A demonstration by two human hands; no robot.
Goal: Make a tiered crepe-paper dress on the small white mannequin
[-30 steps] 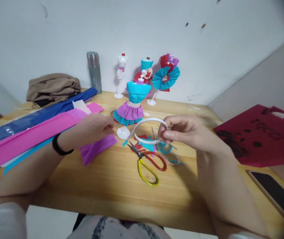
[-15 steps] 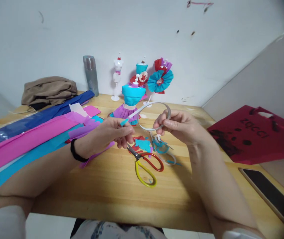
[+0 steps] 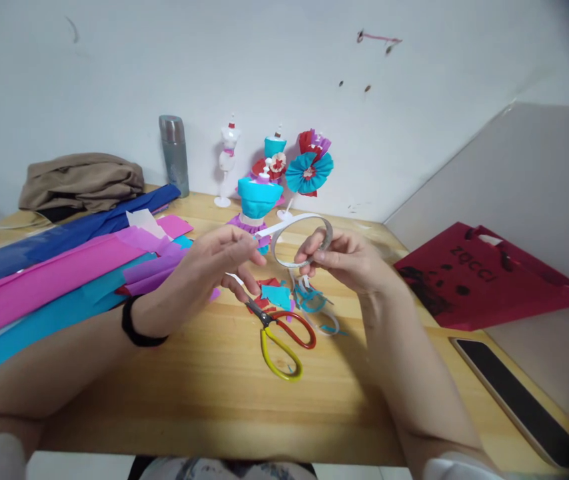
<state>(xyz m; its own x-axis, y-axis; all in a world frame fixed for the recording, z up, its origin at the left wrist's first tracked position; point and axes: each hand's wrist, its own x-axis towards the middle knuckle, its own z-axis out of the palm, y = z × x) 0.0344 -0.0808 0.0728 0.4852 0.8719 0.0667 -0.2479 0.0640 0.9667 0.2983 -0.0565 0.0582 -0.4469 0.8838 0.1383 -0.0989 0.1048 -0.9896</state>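
My right hand (image 3: pixel 347 257) pinches the lower right of a thin, nearly used-up roll of white tape (image 3: pixel 280 257) between thumb and fingers. A loose end of the tape runs left to my left hand (image 3: pixel 219 263), whose thumb and forefinger close on its tip, with a trace of blue there. The other left fingers hang apart, and a small white piece (image 3: pixel 234 279) shows beside them. Below lie scissors (image 3: pixel 267 320) with one red and one yellow handle, flat on the table. Red and blue paper scraps (image 3: pixel 275 295) are just behind the blades.
Small mannequins in paper dresses (image 3: pixel 259 193) stand at the back, near a grey flask (image 3: pixel 174 157). Crepe paper sheets (image 3: pixel 64 260) and brown cloth (image 3: pixel 82 181) lie left. A red paper bag (image 3: pixel 479 287) and a phone (image 3: pixel 514 397) are at right; tape loops (image 3: pixel 332 323) lie centrally.
The blue bit on the tape end, plainly visible before, is now mostly hidden at my left fingertips. My left fingers have spread and shifted on the tape; the view has moved slightly.
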